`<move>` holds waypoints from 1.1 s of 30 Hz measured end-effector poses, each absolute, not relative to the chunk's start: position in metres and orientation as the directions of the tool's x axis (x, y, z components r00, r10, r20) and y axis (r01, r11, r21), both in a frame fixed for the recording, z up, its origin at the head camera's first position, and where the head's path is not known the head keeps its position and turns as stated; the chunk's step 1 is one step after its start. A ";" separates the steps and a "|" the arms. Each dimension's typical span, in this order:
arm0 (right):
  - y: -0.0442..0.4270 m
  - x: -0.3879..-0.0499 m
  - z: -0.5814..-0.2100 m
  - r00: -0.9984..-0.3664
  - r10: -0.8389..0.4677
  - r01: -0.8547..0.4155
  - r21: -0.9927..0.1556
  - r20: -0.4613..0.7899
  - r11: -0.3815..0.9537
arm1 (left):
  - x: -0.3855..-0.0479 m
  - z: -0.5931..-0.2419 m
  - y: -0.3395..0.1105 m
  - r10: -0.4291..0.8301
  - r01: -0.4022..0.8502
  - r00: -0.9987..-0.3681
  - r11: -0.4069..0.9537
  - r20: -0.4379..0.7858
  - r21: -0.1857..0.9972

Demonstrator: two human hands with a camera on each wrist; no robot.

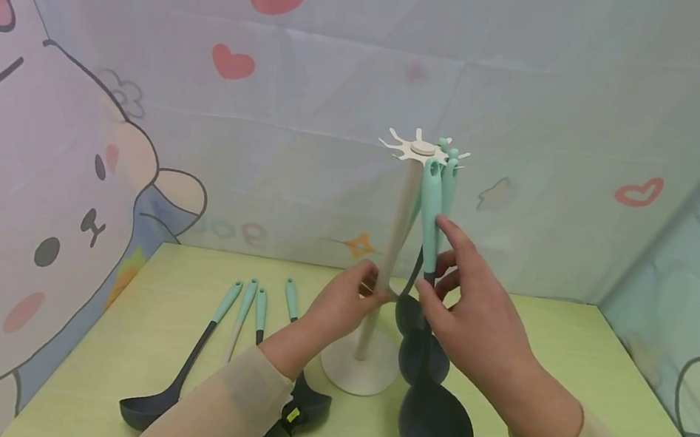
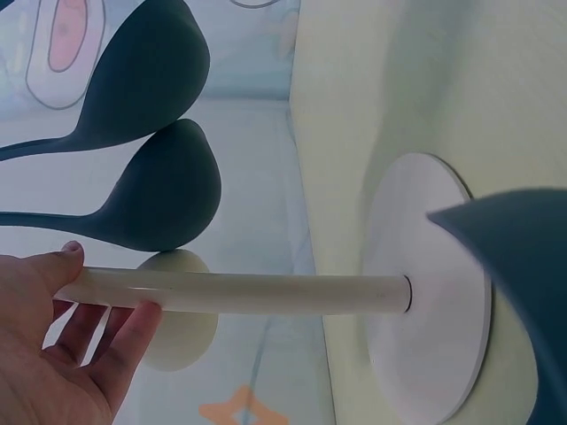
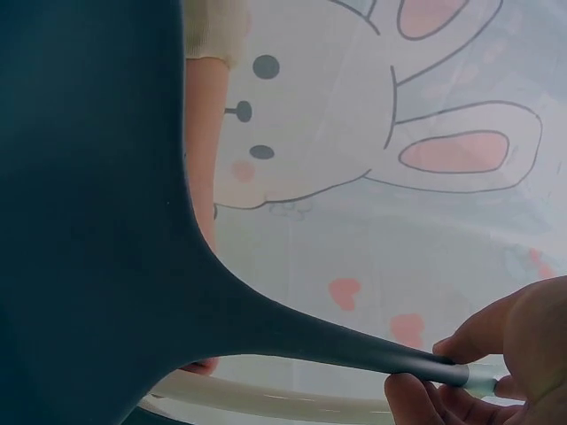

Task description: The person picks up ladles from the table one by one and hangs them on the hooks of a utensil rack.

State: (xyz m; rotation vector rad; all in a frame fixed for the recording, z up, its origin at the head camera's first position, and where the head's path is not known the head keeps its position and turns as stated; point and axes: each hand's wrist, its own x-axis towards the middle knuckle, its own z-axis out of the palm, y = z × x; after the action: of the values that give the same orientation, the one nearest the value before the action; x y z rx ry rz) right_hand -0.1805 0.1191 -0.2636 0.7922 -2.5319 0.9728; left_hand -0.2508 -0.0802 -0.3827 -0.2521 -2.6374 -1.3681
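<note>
A cream utensil stand [image 1: 397,229] with a round base and a ring of hooks stands on the table. My left hand [image 1: 337,306] grips its post; in the left wrist view the thumb and fingers lie around the post [image 2: 266,292]. My right hand [image 1: 477,315] pinches a dark ladle [image 1: 435,425] by its mint handle, and the right wrist view shows the fingers where neck meets handle. The handle's top hole is beside the hooks; I cannot tell whether it is hooked. Behind it, two more dark-headed utensils [image 1: 431,360] hang from the stand.
Left of the stand, several mint-handled utensils lie on the pale green table [image 1: 548,336], among them a dark ladle [image 1: 152,407]. My left forearm covers part of them. A printed cloth [image 1: 328,88] stands behind and at both sides.
</note>
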 end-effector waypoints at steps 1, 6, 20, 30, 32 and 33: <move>0.119 -0.181 -0.264 -0.797 -0.383 -0.598 -0.516 0.467 0.614 | -0.251 -0.382 -0.080 0.075 0.219 -0.974 0.567 0.215 0.794; 0.117 -0.181 -0.266 -0.802 -0.375 -0.591 -0.525 0.465 0.613 | -0.251 -0.384 -0.079 0.075 0.220 -0.973 0.572 0.217 0.790; 0.111 -0.184 -0.266 -0.806 -0.363 -0.587 -0.554 0.467 0.591 | -0.250 -0.382 -0.080 0.071 0.224 -0.972 0.578 0.224 0.784; 0.108 -0.191 -0.269 -0.815 -0.352 -0.575 -0.572 0.460 0.585 | -0.251 -0.382 -0.080 0.073 0.223 -0.972 0.571 0.222 0.790; 0.107 -0.193 -0.271 -0.815 -0.350 -0.576 -0.575 0.463 0.581 | -0.251 -0.383 -0.080 0.069 0.215 -0.974 0.577 0.215 0.788; 0.106 -0.194 -0.271 -0.815 -0.347 -0.575 -0.578 0.464 0.579 | -0.251 -0.383 -0.080 0.068 0.212 -0.975 0.578 0.212 0.788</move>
State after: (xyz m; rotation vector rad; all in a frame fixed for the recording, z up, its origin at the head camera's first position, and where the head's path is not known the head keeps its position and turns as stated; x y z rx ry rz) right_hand -0.1935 0.1064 -0.2711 0.7556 -2.5128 1.0776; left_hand -0.2511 -0.0796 -0.3832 -0.2368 -2.6474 -1.3547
